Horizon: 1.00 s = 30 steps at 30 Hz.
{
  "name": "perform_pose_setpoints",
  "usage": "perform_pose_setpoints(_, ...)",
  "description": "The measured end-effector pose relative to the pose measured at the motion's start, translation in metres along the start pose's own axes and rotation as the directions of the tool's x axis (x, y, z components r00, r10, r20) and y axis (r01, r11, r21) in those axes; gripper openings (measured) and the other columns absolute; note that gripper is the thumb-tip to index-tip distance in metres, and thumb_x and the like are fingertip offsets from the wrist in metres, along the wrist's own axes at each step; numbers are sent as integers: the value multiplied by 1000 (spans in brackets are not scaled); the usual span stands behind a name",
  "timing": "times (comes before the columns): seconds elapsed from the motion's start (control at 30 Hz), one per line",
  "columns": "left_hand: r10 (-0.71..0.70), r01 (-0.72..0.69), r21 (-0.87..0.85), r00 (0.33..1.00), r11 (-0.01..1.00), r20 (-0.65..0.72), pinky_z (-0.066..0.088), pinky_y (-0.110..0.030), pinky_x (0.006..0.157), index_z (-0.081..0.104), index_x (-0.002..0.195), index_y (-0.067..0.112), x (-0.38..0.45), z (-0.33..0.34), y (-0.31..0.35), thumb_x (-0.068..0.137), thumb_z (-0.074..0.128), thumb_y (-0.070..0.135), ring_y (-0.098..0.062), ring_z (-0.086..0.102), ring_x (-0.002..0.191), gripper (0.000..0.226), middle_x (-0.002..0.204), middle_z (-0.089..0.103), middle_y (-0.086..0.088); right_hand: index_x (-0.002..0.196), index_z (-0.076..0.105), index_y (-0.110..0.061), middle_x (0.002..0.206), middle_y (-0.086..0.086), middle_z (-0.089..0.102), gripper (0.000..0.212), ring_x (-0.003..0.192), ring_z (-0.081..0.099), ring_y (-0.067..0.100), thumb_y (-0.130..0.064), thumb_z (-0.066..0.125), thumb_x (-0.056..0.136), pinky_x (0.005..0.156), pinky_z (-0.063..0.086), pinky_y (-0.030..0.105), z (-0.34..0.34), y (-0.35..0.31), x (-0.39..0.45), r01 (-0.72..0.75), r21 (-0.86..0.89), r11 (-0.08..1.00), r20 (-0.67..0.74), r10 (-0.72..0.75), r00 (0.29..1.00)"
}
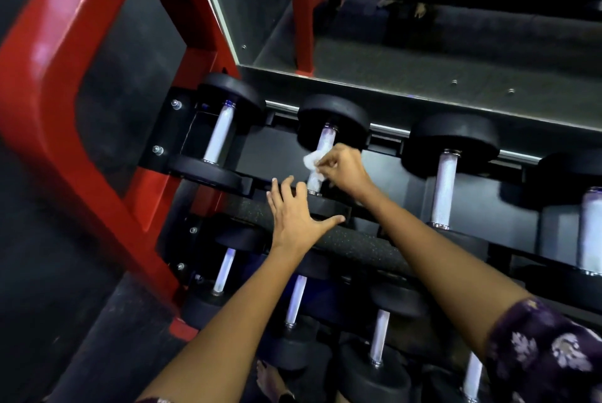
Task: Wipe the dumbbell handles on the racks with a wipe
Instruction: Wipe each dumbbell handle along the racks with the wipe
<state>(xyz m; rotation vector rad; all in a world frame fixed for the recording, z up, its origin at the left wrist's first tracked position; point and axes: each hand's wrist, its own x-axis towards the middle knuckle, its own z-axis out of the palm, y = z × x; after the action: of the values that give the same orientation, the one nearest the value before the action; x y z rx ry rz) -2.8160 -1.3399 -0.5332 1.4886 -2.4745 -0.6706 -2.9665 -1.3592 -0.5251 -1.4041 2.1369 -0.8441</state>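
White wipe (312, 163) pinched by right hand (342, 166); left hand (294, 212) spread flat; four upper dumbbells.

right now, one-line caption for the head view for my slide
Right hand rubs a white wipe on a dumbbell handle while the open left hand braces its near head.

Both bare forearms reach forward, well apart at the elbows and close together at the hands. The left hand (294, 212) lies flat, palm down, fingers straight and spread, thumb stretched out to the right. The right hand (342, 165) is curled, its fingertips apparently pinching together, wrist bent slightly.
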Motion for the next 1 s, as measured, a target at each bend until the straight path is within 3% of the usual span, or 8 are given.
perform_pose_setpoints(0.1,250,-245,55,962,968,-114,15,-60,113,49,128,4,-6,10,-20,84,44,72,-41,19,143,81,142,42,-20,88,74,-2,97,18,63,14,89,61,28,-3,70,75,65,34,5,-4,2,10,-47,55,997,-115,53,992)
perform_pose_setpoints(0.2,419,-394,174,896,903,-144,17,-54,113,35,140,11,-10,17,-37,90,36,68,-36,16,142,76,145,37,-17,91,74,-4,99,16,59,14,93,58,26,-8,68,79,77,42,25,15,2,-8,118,-98,988,92,-109,990)
perform_pose_setpoints(0.27,463,-428,220,876,876,-139,15,-54,113,33,142,11,-10,16,-41,88,39,66,-36,15,143,77,147,34,-16,91,74,-5,97,15,59,14,92,58,26,-9,67,80,78,43,26,13,4,-8,133,-92,987,101,-124,987)
perform_pose_setpoints(0.4,443,-409,224,887,884,-127,15,-52,114,37,138,8,-12,16,-37,89,34,71,-37,17,142,79,143,39,-18,84,75,-4,95,17,61,11,88,59,25,-3,68,75,71,38,18,0,3,19,-7,54,998,-161,16,987)
perform_pose_setpoints(0.6,431,-381,284,892,880,-138,2,-47,118,26,145,6,-14,25,-35,81,38,76,-39,10,144,95,152,18,-17,82,71,1,92,19,59,8,86,58,29,-4,69,76,68,32,18,11,4,-11,103,-61,993,71,-99,993)
perform_pose_setpoints(0.8,423,-363,322,896,874,-139,9,-52,118,26,144,5,-14,26,-35,82,41,71,-39,12,143,92,152,19,-18,83,72,-4,103,15,57,10,92,58,25,-5,64,78,73,42,25,3,-5,19,-64,26,998,-132,67,989)
perform_pose_setpoints(0.93,445,-381,318,882,868,-158,0,-41,120,19,149,4,-20,27,-32,83,58,54,-32,12,145,92,156,21,-15,81,71,-4,93,12,56,8,90,59,27,-6,64,78,68,37,24,20,1,-12,23,-67,997,64,-19,998)
perform_pose_setpoints(1.0,457,-388,315,869,866,-188,2,-38,119,20,148,3,-21,27,-32,76,75,41,-32,14,144,98,155,26,-17,79,73,-5,88,11,60,7,85,58,23,-5,67,76,66,32,19,15,1,-10,-4,-13,1000,60,5,998)
